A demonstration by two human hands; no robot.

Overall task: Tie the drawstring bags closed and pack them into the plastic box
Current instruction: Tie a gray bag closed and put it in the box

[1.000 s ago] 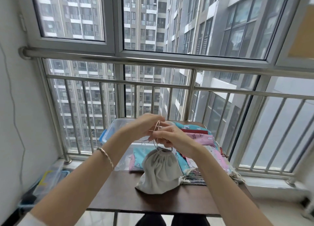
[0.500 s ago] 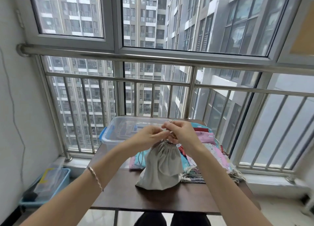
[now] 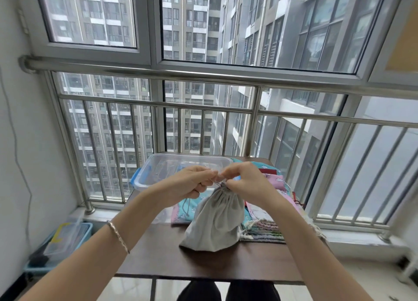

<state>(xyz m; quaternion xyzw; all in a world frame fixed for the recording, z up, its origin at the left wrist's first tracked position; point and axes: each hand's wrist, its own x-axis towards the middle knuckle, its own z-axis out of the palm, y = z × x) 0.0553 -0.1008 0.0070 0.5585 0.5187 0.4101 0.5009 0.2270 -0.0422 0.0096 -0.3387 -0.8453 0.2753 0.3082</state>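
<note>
At table centre: grey bag [image 3: 214, 221], upright, mouth gathered. Left hand [image 3: 190, 185] and right hand [image 3: 245, 183] each pinch its cord [image 3: 217, 183] at the neck, apparently to cinch a knot. Box [image 3: 158, 171], far left, open for packing; flat bags [image 3: 269, 210] stacked right.

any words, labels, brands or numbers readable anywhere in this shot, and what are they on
No text can be read anywhere.
grey drawstring bag: plain cloth, no print.
plastic box: clear, no label shows.
patterned bags: cartoon prints only; any lettering is too blurred to tell.
blue bin on the floor: a yellow shape shows under its lid, with no legible words.
</note>
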